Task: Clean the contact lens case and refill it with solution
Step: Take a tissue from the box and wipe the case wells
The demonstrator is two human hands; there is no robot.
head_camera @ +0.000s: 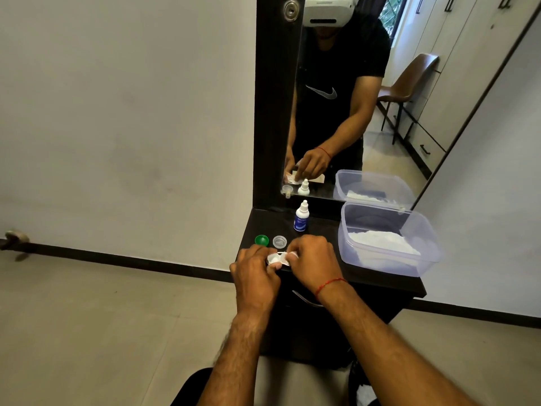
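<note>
Lens case (278,257) lies crosswise between hands: left hand (257,269) fingers pinch one end, right hand (314,259) fingers curl over the other. Solution bottle (301,219) nearer right hand.

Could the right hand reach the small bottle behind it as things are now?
Probably yes: the bottle stands upright just beyond the right hand with nothing between them, but that hand first must release the white case.

A pale swoosh logo (322,92), with no words, sits on the chest of the black short-sleeved T-shirt (345,63) reflected in the dark-framed wall mirror (270,127). The small white plastic dropper bottle (301,213) carries a blue label (300,224); its white print is too small to read.
</note>
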